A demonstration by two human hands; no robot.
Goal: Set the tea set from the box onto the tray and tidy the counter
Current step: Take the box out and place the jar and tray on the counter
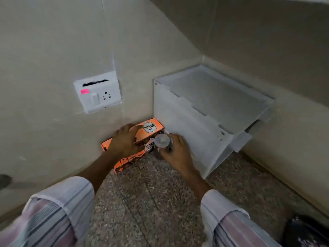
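A small clear glass tumbler (162, 142) is held upright, mouth up, its long axis vertical, just in front of the open end of the orange printed cardboard box (150, 128). It is enclosed by the right hand (176, 154), whose grip is wrapped about the glass's side. The left hand (125, 139) is laid flat on the box top, fingers spread and closing on nothing, and the box is pinned by it. The box lies along the beige wall, its long axis running from near left to far right, its open end towards the white plastic tray (211, 104). The step is judged to be drawing the glass out: the box should be kept pressed to the speckled stone desk (156, 202) while the glass is lifted straight, kept level, and carried right to the tray.
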